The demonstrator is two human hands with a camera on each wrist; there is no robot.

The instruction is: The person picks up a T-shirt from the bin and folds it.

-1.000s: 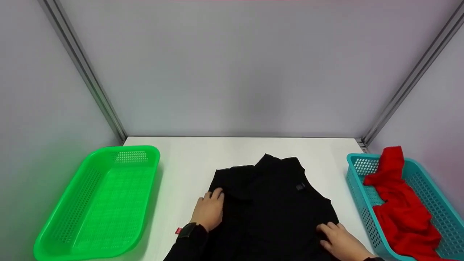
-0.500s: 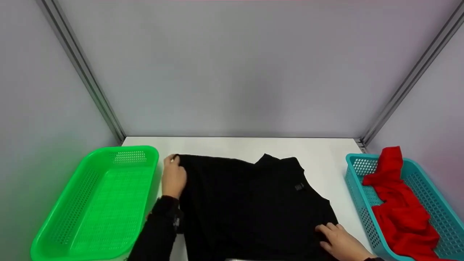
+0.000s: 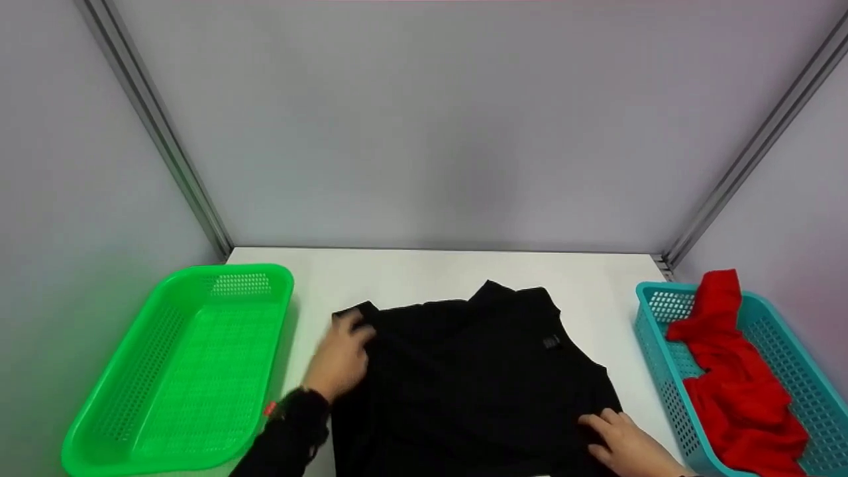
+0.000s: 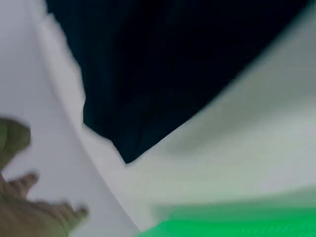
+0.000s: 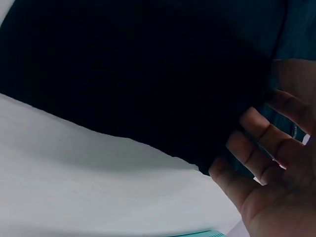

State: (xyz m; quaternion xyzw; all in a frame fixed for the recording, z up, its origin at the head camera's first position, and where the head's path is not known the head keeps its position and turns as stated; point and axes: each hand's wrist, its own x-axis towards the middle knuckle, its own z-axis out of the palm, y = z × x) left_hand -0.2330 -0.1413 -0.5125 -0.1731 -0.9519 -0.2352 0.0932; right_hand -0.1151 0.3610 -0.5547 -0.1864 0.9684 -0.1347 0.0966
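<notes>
A black shirt (image 3: 477, 371) lies spread on the white table, its neck end toward the back wall and a small grey label (image 3: 551, 342) near its upper right. My left hand (image 3: 341, 358), slightly blurred, is over the shirt's upper left corner with fingers spread. In the left wrist view these fingers (image 4: 44, 217) are apart from the cloth, whose pointed corner (image 4: 126, 143) shows beside them. My right hand (image 3: 626, 440) rests at the shirt's right edge. In the right wrist view its fingertips (image 5: 237, 143) touch the cloth, fingers loosely bent.
To the left stands a green plastic basket (image 3: 265, 371) with nothing in it. At the right a teal basket (image 3: 652, 344) holds red cloth (image 3: 742, 391). Grey panels (image 3: 450, 132) close off the back and both sides of the white table (image 3: 371, 271).
My left hand went out left with the shirt's upper left part, unfolding it, then let go and came back a little to the right. The right hand has stayed in place.
</notes>
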